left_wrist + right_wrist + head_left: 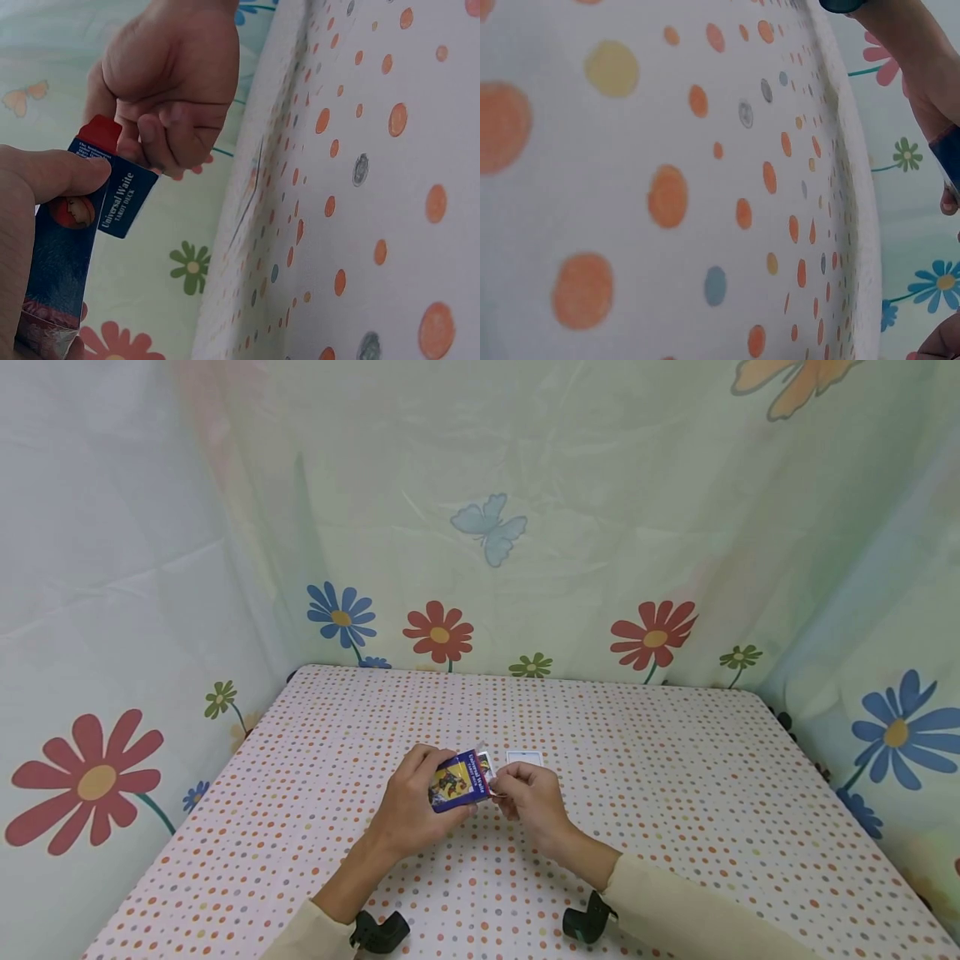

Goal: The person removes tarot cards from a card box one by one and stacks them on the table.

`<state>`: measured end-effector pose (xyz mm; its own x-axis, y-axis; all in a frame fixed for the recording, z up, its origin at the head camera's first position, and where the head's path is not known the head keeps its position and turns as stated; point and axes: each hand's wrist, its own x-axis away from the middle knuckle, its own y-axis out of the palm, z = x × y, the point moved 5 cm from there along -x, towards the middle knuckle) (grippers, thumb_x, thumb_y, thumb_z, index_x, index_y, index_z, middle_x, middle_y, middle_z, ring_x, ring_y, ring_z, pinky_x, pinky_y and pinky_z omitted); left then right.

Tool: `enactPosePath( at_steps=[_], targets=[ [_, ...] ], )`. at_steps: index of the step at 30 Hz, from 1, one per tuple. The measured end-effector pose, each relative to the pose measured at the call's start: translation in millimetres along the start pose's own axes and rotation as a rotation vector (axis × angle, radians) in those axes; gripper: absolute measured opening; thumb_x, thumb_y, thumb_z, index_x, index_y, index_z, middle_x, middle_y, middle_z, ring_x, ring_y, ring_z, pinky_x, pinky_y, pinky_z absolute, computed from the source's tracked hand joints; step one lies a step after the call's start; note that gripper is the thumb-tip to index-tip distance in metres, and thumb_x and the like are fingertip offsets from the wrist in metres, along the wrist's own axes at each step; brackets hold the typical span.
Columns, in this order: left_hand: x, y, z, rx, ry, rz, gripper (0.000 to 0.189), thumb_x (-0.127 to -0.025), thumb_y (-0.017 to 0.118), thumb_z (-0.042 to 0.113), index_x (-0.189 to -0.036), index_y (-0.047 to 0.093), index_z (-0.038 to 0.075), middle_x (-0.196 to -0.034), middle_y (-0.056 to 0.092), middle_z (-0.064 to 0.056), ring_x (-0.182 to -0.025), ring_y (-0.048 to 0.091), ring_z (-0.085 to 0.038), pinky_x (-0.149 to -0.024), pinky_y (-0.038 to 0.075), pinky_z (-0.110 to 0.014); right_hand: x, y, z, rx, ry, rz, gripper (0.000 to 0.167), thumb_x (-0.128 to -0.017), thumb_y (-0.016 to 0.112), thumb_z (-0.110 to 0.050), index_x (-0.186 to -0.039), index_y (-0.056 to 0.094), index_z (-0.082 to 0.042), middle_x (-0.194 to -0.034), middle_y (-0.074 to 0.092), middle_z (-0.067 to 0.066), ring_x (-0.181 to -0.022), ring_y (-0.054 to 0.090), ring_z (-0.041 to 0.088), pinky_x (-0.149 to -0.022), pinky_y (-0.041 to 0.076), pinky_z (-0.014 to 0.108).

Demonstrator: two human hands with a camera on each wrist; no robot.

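Observation:
My left hand (416, 797) grips a blue tarot deck box (455, 781), its thumb and fingers round the sides. The box is tilted, with its "Universal Waite" end toward the right. A red tab (101, 133) stands up at that end in the left wrist view. A tarot card (485, 764) with a picture sticks out of the box there. My right hand (532, 802) is at this end, fingers curled, and seems to pinch the card's edge; the fingertips partly hide it. In the right wrist view, only a dark blue part of the box (949, 154) shows.
A white-bordered flat piece, apparently a card (524, 757), lies on the table just beyond the right hand. The table has a dotted cloth (637, 760). Flower-printed curtains (570, 568) stand behind it and on both sides.

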<state>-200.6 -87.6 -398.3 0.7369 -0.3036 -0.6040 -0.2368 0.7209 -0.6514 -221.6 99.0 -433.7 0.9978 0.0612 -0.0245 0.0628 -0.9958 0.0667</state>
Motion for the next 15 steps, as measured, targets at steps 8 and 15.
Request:
enactPosePath(
  at_steps=[8,15],
  targets=[
    [0.1,0.8,-0.5,-0.002,-0.008,0.002,0.071,-0.07,0.093,0.032,-0.128,0.062,0.006,-0.115,0.054,-0.004,-0.096,0.053,-0.012,-0.076,0.053,-0.027,-0.9,-5,2,-0.095,0.046,0.017,0.006,-0.088,0.057,0.003,-0.09,0.061,0.007,-0.069,0.064,0.008,-0.053,0.051,0.012,-0.049,0.041,0.022],
    [-0.6,-0.4,0.6,0.003,0.001,0.007,0.07,-0.07,0.093,0.031,-0.127,0.062,0.006,-0.116,0.054,-0.005,-0.098,0.053,-0.012,-0.078,0.054,-0.027,-3.0,-11,3,-0.136,0.07,0.05,0.009,-0.086,0.057,0.005,-0.093,0.059,0.01,-0.067,0.063,0.007,-0.053,0.052,0.011,-0.047,0.04,0.019]
  ],
)
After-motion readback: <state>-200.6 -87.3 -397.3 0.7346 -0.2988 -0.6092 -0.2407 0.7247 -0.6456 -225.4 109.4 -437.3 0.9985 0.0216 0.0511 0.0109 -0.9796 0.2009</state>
